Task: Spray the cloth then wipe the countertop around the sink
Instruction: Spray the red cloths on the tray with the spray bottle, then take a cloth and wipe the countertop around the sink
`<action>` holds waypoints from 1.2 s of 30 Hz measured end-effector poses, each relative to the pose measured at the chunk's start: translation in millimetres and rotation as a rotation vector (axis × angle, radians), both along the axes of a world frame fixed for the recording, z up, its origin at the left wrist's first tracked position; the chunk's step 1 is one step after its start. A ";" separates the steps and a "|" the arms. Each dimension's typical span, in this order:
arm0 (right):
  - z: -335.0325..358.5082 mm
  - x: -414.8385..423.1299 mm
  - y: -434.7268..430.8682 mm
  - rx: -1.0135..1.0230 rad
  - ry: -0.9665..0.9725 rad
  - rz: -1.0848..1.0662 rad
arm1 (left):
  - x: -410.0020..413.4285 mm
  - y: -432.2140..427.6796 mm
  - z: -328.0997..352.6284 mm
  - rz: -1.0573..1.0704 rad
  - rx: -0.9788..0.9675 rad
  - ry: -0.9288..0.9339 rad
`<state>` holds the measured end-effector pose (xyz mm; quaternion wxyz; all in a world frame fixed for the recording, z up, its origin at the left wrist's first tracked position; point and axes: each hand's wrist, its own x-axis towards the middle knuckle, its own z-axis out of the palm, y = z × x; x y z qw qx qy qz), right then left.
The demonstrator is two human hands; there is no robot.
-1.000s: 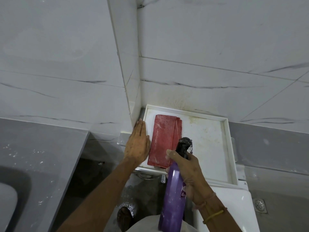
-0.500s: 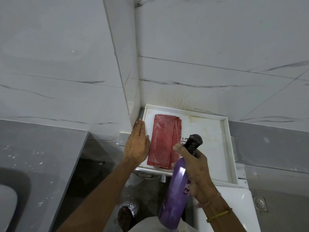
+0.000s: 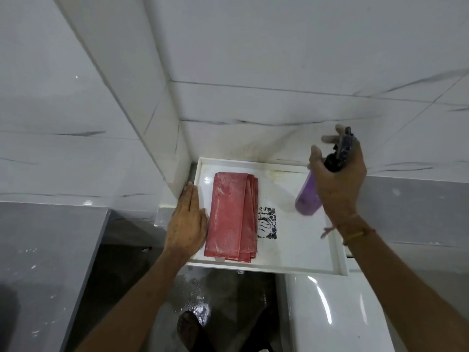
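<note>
Red cloth point(image 3: 232, 217) folded on tray point(image 3: 299, 266), speckled as if already sprayed, left hand point(image 3: 186, 224) flat and open beside it, right hand point(image 3: 338, 179) gripping bottle point(image 3: 307, 196), grey table point(image 3: 45, 262) probably not yet wiped.

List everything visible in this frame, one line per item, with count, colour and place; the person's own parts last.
cloth: 1, red, folded, lying on the left part of the tray
spray bottle: 1, purple with black nozzle, held above the tray's right side
tray: 1, white, against the tiled wall corner, black mark near its middle
countertop: 1, grey, lower left
wall tiles: white with dark veins, behind
left hand: flat on the tray's left edge, beside the cloth
right hand: gripping the spray bottle, thread bands at the wrist
</note>
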<state>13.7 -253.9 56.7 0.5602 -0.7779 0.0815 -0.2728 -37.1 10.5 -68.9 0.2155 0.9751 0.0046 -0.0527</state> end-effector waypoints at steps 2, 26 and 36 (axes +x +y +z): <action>-10.5 16.1 -9.9 -0.017 -0.045 -0.006 | 0.1 0.4 -1.4 0.000 0.024 0.013; -52.1 6.5 -28.9 0.024 0.131 -0.033 | 67.2 -75.9 46.8 0.433 -0.111 0.284; -77.6 -82.8 6.6 0.185 0.202 -0.112 | 76.6 -52.8 50.7 0.481 -0.676 0.373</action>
